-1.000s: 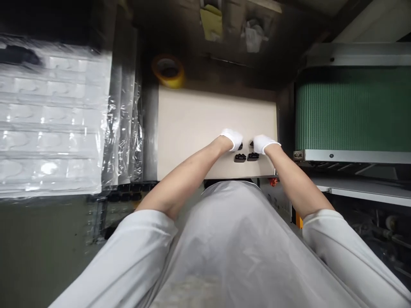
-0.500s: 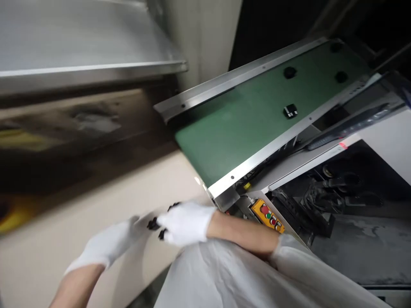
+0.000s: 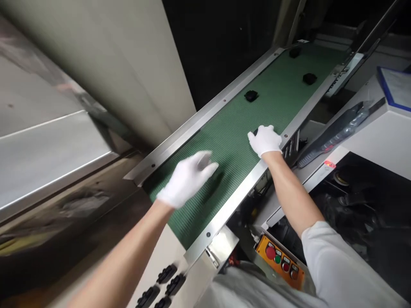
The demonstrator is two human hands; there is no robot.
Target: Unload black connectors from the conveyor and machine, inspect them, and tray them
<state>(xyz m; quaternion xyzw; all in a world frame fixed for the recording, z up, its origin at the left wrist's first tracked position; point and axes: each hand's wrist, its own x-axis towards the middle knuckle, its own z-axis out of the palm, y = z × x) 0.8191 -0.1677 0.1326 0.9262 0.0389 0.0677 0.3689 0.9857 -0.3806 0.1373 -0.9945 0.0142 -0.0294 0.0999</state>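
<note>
Left hand: a white-gloved left hand (image 3: 188,179) is hovering over the near-left part of a green belt conveyor (image 3: 224,158), blurred by motion, with its shadow falling apart from it on the belt

Left fingers: they are too blurred to tell whether they are apart or together, and nothing shows held in them

Right hand: a white-gloved right hand (image 3: 265,140) is resting on the belt just beside the right steel rail (image 3: 257,173)

Right fingers: they are lying together over a black plastic part (image 3: 255,131), only its edge showing at the fingertips; whether they are clamped on it I cannot tell

Parts on the belt: three more black plastic parts (image 3: 251,96) are sitting well apart toward the far end, all beyond the right hand

Near board: four black pieces (image 3: 166,273) are lying in a cluster on a beige board (image 3: 160,252) at the near end of the conveyor

Beside the belt: a left steel rail (image 3: 199,124) is running along the belt, and a cream panel (image 3: 96,55) is rising beyond it

Near right: an orange control box (image 3: 279,265) with red and green buttons is sitting below the rail, just past a white sleeve (image 3: 337,265)
</note>
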